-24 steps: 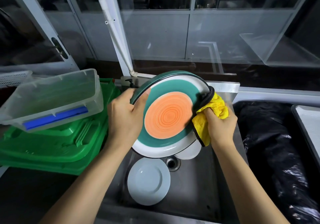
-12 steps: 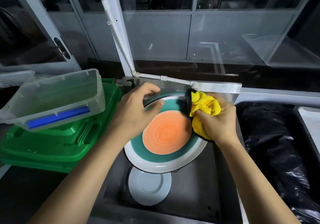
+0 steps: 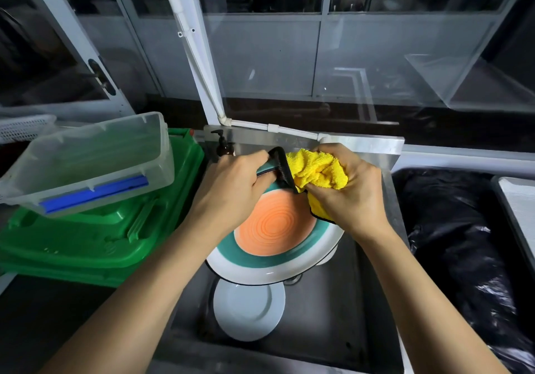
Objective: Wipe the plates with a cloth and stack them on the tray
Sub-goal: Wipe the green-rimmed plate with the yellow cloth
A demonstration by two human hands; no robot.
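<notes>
A large plate (image 3: 275,237) with an orange centre, a teal ring and a white rim is held above the steel sink (image 3: 333,315), tilted toward me. My left hand (image 3: 231,191) grips its far left rim. My right hand (image 3: 353,191) grips a bunched yellow cloth (image 3: 315,170) with a black edge and presses it on the plate's far upper part. A small white plate (image 3: 249,312) lies flat in the sink below. Another pale plate's edge (image 3: 327,257) peeks out under the big plate's right side.
A green plastic tray (image 3: 86,243) lies left of the sink, with a clear plastic box (image 3: 86,159) tilted on it. A dark pump bottle (image 3: 224,147) stands at the sink's back left corner. Black plastic sheeting (image 3: 463,243) covers the right side. Windows stand behind.
The plate has tipped from nearly upright to flatter and lower. My right hand and cloth moved from the plate's right rim up to its far edge. My left hand shifted up along the rim.
</notes>
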